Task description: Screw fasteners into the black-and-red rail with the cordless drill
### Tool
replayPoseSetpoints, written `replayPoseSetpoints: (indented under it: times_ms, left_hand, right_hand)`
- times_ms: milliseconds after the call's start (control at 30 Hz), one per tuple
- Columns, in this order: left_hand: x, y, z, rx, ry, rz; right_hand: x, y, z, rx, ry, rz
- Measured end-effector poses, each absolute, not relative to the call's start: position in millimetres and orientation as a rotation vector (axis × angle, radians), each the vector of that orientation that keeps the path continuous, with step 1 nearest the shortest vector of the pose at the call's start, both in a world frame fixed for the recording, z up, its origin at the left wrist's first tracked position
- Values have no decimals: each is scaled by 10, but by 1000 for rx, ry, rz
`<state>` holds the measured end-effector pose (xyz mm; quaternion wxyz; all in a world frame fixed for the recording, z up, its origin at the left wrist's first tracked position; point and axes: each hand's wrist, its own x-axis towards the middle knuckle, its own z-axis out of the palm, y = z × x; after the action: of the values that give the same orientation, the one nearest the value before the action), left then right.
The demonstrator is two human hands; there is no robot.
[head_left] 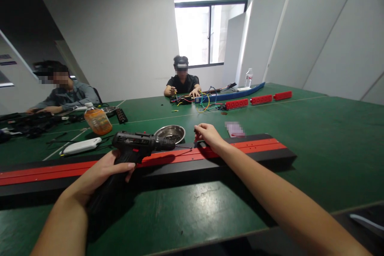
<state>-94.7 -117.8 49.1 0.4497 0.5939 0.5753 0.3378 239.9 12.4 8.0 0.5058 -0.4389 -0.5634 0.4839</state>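
Observation:
My left hand is wrapped round the grip of a black cordless drill, whose long bit points right over a long black bar with a red strip. Near the tip of the bit, my right hand is pinched on a small dark piece, perhaps a screw; it is too small to make out. A steel bowl holding many small dark pieces stands just behind the bar, between the drill's chuck and my right hand.
An orange-filled bottle and a white device lie left of the bowl. Coloured wires, red blocks and a blue strip lie farther back. Two people sit at the green table, one across, one at left.

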Motion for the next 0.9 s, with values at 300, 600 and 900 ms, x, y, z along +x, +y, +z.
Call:
replayPoseSetpoints:
  times_ms: [300, 600, 900]
  left_hand:
    - [-949, -1153, 570, 1565, 1529, 701]
    - [-833, -1103, 846, 1610, 1626, 582]
    - [-488, -955, 1549, 2059, 1837, 504]
  right_hand:
    - [2383, 130, 88, -1092, -1384, 1149]
    - [2393, 143, 66, -1090, -1415, 1137]
    - [2410, 185, 10, -1087, -1458, 1118]
